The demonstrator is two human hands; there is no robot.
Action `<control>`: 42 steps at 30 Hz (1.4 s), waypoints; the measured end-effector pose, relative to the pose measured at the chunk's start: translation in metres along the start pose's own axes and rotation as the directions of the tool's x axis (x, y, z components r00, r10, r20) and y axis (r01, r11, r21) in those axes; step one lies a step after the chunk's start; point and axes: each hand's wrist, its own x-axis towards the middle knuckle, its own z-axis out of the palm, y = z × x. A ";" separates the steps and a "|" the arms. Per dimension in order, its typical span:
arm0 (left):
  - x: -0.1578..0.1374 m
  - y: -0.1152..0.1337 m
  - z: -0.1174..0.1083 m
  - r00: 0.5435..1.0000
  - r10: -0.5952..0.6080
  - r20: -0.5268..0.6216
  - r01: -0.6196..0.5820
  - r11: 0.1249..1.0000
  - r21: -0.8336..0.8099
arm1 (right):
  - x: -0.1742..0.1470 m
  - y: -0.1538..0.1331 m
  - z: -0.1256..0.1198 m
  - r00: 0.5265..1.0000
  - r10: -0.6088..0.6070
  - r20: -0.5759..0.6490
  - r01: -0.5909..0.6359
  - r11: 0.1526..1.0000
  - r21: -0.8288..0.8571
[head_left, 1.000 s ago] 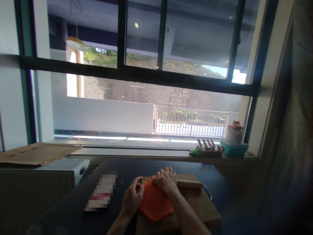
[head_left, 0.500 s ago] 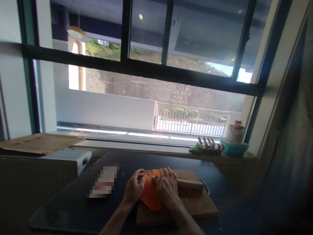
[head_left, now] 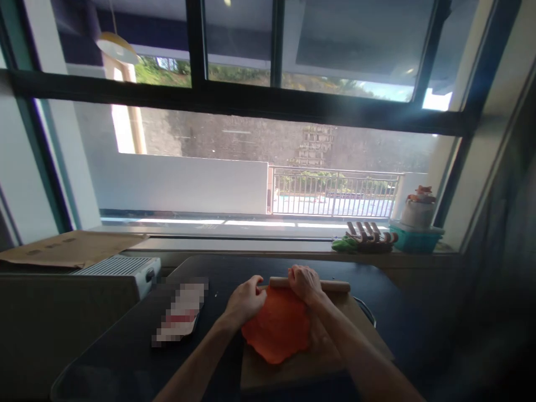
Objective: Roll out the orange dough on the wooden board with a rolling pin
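A flattened sheet of orange dough (head_left: 278, 326) lies on a wooden cutting board (head_left: 263, 377). Across the dough's far edge rests a wooden rolling pin (head_left: 335, 286), its right end over the board's far side. My right hand (head_left: 305, 282) is closed over the pin near its middle, knuckles up. At the dough's upper left edge is my left hand (head_left: 247, 300), with fingers curled and the thumb against the sheet; its fingertips are partly hidden. The front right of the board is covered by my right forearm.
The dark table (head_left: 125, 357) also carries a blurred-out flat item (head_left: 180, 312) at left. A metal handle (head_left: 366, 310) sticks out at the board's right. On the windowsill stand a teal box (head_left: 416, 237) and a brown rack (head_left: 371, 237). Brown paper (head_left: 71, 245) lies on a cabinet at left.
The rolling pin has moved from the middle of the dough to its far edge. My right hand went from flat on the pin to curled around it. More dough shows.
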 end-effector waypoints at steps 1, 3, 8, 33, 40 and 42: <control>0.002 0.005 0.000 1.000 0.000 0.009 -0.001 1.000 0.021 | -0.005 0.005 0.000 1.000 -0.022 -0.008 0.022 1.000 -0.016; 0.007 0.014 0.002 1.000 -0.011 0.017 0.010 0.999 0.049 | -0.012 0.016 -0.001 0.999 -0.024 -0.037 0.023 0.999 -0.032; 0.023 0.026 0.003 0.998 -0.036 0.043 0.033 0.997 0.063 | -0.018 0.043 -0.007 0.993 0.083 -0.087 -0.085 0.996 -0.017; 0.020 0.013 -0.019 0.985 -0.165 -0.040 0.118 0.834 -0.539 | -0.020 0.066 -0.042 0.981 0.181 -0.065 -0.164 0.965 0.206; -0.017 -0.009 -0.011 0.956 -0.289 0.048 0.218 0.593 -0.775 | -0.043 0.033 -0.030 1.000 -0.004 -0.024 0.008 0.981 0.192; -0.015 -0.008 -0.011 0.960 -0.270 0.081 0.220 0.535 -0.816 | -0.040 0.025 -0.032 0.999 -0.018 -0.045 0.026 0.982 0.187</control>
